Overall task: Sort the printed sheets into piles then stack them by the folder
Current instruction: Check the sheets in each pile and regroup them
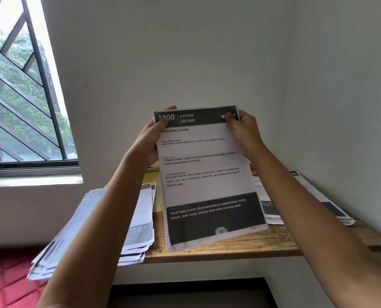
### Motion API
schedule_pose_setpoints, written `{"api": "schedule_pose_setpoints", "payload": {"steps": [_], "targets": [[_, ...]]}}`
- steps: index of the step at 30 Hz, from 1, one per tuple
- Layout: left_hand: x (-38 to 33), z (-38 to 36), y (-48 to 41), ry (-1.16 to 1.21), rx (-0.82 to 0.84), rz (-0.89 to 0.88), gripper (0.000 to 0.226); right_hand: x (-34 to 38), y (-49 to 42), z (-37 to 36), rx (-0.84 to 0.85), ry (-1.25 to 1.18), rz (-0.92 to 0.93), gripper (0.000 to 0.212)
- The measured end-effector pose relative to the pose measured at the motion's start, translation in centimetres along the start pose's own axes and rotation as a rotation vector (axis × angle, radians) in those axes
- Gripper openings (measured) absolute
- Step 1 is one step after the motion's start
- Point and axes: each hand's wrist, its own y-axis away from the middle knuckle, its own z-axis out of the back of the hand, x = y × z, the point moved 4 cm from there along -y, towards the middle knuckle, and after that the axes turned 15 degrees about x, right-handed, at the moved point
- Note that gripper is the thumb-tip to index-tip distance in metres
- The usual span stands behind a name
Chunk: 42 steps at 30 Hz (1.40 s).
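Note:
I hold a printed sheet [205, 165] upright in front of me; its dark header reads KITCHEN and the title says wash baby bottle. My left hand [150, 141] grips its upper left corner and my right hand [244, 132] pinches the upper right corner. It looks like a thin bundle of sheets. On the wooden shelf [229, 247] below, a fanned pile of printed sheets [138, 218] lies at the left, partly behind my left forearm. Another pile [273, 203] lies at the right. A yellow folder [156, 192] shows between the left pile and the held sheet.
The shelf sits in a white wall corner. A barred window [23, 96] is at the left above a sill. A red quilted surface [5, 278] lies at the lower left, and a dark opening [189, 294] sits under the shelf.

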Motion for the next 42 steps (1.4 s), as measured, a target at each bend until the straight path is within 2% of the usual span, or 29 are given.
{"api": "schedule_pose_setpoints", "payload": {"steps": [7, 10, 12, 14, 16, 18, 22, 24, 26, 28, 34, 38, 42], "targets": [[2.4, 1.1, 0.3, 0.056, 0.025, -0.029, 0.027, -3.5, 1.4, -0.7, 0.082, -0.287, -0.283, 0.013], [4.4, 1.5, 0.4, 0.161, -0.005, 0.033, 0.027, -5.4, 1.6, -0.5, 0.165, -0.262, -0.415, 0.008], [5.7, 2.0, 0.6, 0.199, -0.063, 0.106, 0.027, -6.2, 1.5, -0.2, 0.175, -0.225, -0.447, 0.014], [7.0, 2.1, 0.9, 0.211, -0.092, 0.159, 0.026, -6.6, 1.4, 0.1, 0.143, -0.121, -0.389, 0.026], [8.2, 2.1, 1.1, 0.206, -0.087, 0.187, 0.026, -6.9, 1.2, 0.2, 0.121, 0.092, -0.257, 0.035], [9.1, 2.1, 1.3, 0.191, -0.077, 0.183, 0.027, -7.7, 1.3, 0.1, 0.093, 0.196, -0.167, 0.034], [10.4, 2.8, 1.5, 0.152, -0.094, 0.151, 0.031, -9.3, 2.3, -0.1, 0.043, 0.26, -0.115, 0.033], [10.7, 3.2, 1.5, 0.13, -0.126, 0.141, 0.031, -10.3, 2.7, -0.2, 0.047, 0.159, -0.136, 0.04], [10.9, 3.4, 1.6, 0.122, -0.152, 0.133, 0.03, -11.3, 3.0, -0.2, 0.088, -0.042, -0.213, 0.05], [11.2, 3.6, 1.8, 0.126, -0.174, 0.14, 0.03, -11.8, 3.4, -0.6, 0.154, -0.165, -0.289, 0.041], [11.9, 4.2, 1.8, 0.166, -0.185, 0.125, 0.026, -12.9, 3.7, -1.5, 0.077, 0.014, -0.193, 0.032], [11.9, 4.4, 2.0, 0.134, -0.173, 0.094, 0.025, -14.0, 4.1, -1.8, 0.046, -0.008, -0.18, 0.034], [12.8, 4.8, 2.1, 0.112, -0.243, 0.108, 0.028, -14.5, 4.3, -1.8, 0.037, -0.065, -0.118, 0.035]]}}
